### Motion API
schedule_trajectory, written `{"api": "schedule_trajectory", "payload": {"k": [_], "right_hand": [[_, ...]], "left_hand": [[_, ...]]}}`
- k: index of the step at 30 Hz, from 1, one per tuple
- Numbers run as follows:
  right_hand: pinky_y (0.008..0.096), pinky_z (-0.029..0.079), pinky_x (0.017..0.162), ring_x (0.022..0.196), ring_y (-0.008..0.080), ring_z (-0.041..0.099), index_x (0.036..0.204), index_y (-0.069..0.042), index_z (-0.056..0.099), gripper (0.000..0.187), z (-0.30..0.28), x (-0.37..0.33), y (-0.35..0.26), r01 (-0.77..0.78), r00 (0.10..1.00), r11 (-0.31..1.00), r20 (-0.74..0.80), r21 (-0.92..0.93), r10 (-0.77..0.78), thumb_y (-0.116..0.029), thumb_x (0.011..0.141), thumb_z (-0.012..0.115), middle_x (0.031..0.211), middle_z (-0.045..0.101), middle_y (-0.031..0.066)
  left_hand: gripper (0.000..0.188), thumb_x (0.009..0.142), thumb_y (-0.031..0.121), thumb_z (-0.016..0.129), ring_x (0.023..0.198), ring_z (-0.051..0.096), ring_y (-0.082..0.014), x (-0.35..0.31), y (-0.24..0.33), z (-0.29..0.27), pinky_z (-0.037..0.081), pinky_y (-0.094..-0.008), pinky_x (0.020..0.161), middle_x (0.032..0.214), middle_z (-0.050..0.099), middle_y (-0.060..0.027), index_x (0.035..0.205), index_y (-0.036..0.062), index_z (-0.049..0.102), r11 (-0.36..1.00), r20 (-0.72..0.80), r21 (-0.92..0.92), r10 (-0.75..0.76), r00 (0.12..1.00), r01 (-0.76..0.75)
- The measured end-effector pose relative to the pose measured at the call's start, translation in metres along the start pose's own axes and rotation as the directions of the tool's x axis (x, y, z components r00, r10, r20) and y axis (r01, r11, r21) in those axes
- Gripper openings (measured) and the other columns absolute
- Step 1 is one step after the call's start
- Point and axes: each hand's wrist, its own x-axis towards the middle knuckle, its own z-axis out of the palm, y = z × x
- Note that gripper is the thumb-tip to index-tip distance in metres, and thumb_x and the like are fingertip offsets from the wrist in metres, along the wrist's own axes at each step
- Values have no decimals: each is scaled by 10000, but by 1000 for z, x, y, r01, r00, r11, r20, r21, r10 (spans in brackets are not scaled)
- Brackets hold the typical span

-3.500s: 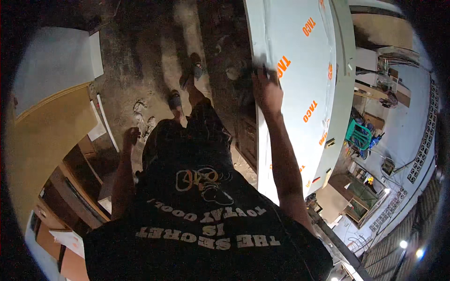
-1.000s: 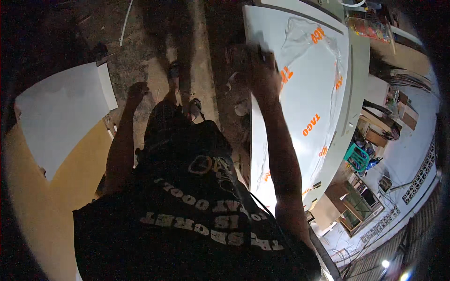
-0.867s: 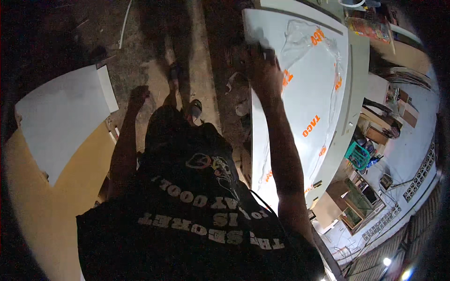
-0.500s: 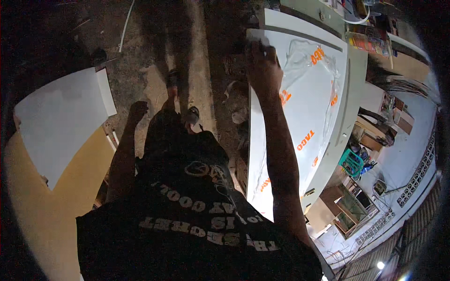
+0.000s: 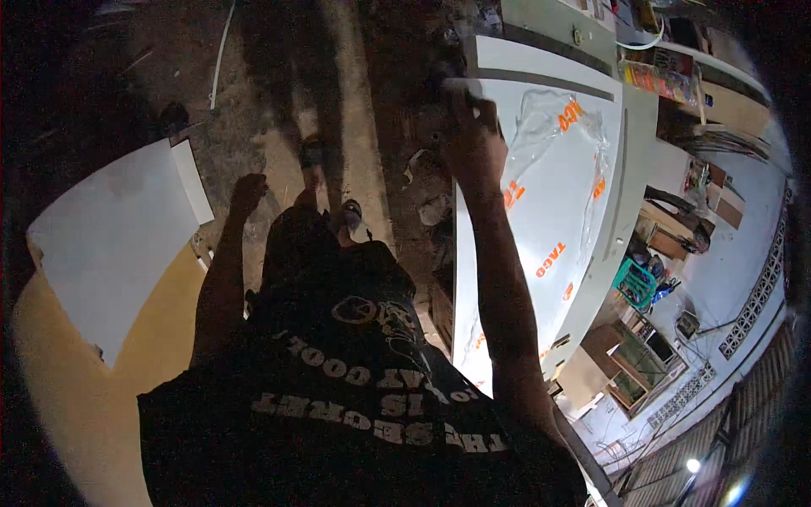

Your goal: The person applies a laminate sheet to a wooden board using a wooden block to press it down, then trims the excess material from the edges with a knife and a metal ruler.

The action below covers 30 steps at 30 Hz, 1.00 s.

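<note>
My right arm reaches forward over a white panel [image 5: 528, 228], part of it under crumpled clear film with orange print. At the panel's far left corner my right hand [image 5: 477, 148] is closed, its fingers curled at the edge. Something dark shows just beyond the fingers, too dim to name. My left hand [image 5: 247, 193] hangs low in shadow at my left side, over the floor and away from the panel. Its fingers look curled in; what they hold, if anything, is hidden.
To my left a white sheet [image 5: 110, 228] lies over a tan board [image 5: 160, 338]. A long thin pale strip [image 5: 221, 59] rests on the dark floor. Right of the panel are a green basket [image 5: 635, 283], a wooden cabinet [image 5: 646, 363] and cluttered shelving.
The whole scene has shifted slightly downward in the picture as my head moved. My right hand keeps about the same place at the panel's corner, and my left hand still hangs at my side.
</note>
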Motion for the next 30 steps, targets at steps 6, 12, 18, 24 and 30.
{"api": "schedule_trajectory", "payload": {"k": [6,12,18,24,30], "right_hand": [[406,589,656,1037,294,625,1308,-216,576,509,-3,-21,-8,-106,994,994,-34,24,106,-203,814,696,1177,560,68],[383,569,776,994,310,666,1238,-119,669,464,9,-35,7,-117,976,978,-159,175,145,-131,782,756,1142,654,128],[383,559,844,1092,325,631,1221,-97,682,418,-21,-88,-4,-219,950,921,-145,324,277,-39,809,720,1214,655,149],[380,569,809,1062,310,651,1270,-88,649,433,-23,-68,-17,-278,896,835,-185,475,404,-32,845,713,1186,638,154],[379,568,703,871,300,681,1222,-113,670,382,-1,-24,-50,-354,881,886,-212,300,424,-91,846,734,1123,650,152]], "left_hand": [[403,944,278,633,1099,632,-287,46,121,-14,506,-423,979,1215,623,-165,1272,49,588,964,-134,-192,159,978,-183],[520,946,420,649,1090,651,-255,45,414,-53,531,-409,931,1206,646,-163,1331,83,553,854,-23,-390,364,931,-344],[463,945,452,625,874,707,-257,65,470,-24,564,-363,770,993,711,-119,1233,89,627,778,-86,115,627,775,-617],[298,990,337,585,557,599,-202,115,457,-35,472,-367,535,654,607,-53,879,65,635,642,-45,91,766,641,-761],[245,996,272,577,784,643,-165,192,430,-82,537,-349,721,808,648,-36,1022,36,638,798,-105,-429,420,901,-422]]}}
